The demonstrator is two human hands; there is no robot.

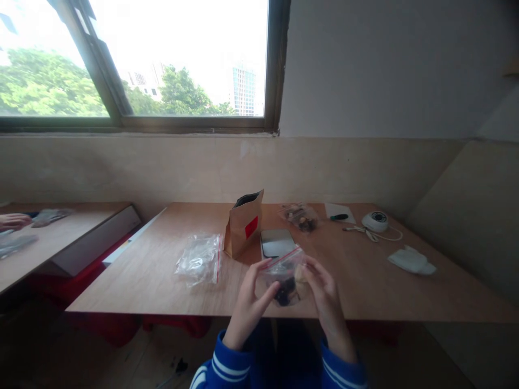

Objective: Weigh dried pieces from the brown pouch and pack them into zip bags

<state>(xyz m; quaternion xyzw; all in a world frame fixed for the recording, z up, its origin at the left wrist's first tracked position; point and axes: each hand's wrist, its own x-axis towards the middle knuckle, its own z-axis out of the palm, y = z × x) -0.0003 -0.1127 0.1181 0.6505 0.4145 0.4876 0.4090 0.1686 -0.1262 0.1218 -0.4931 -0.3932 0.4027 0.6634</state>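
Between my two hands is a clear zip bag (285, 292) with a red seal line, holding dark pieces and a pale tan piece. My left hand (252, 294) grips the bag's left side, thumb across its front. On the right side, my right hand (324, 289) pinches the bag by the tan piece. Just behind the bag lies a flat white-topped square device (277, 243), partly covered by it. A brown paper pouch (244, 227) with a red label stands open at the top, left of that device. Clear empty-looking zip bags (199, 260) lie farther left.
Another filled zip bag (300, 217) lies at the back. A green-and-black screwdriver-like tool (339, 217) rests on white paper (344, 209). To the right are a white round device (375, 221) with a cable and a crumpled white tissue (412, 260). Another person's hand (15, 221) shows at far left.
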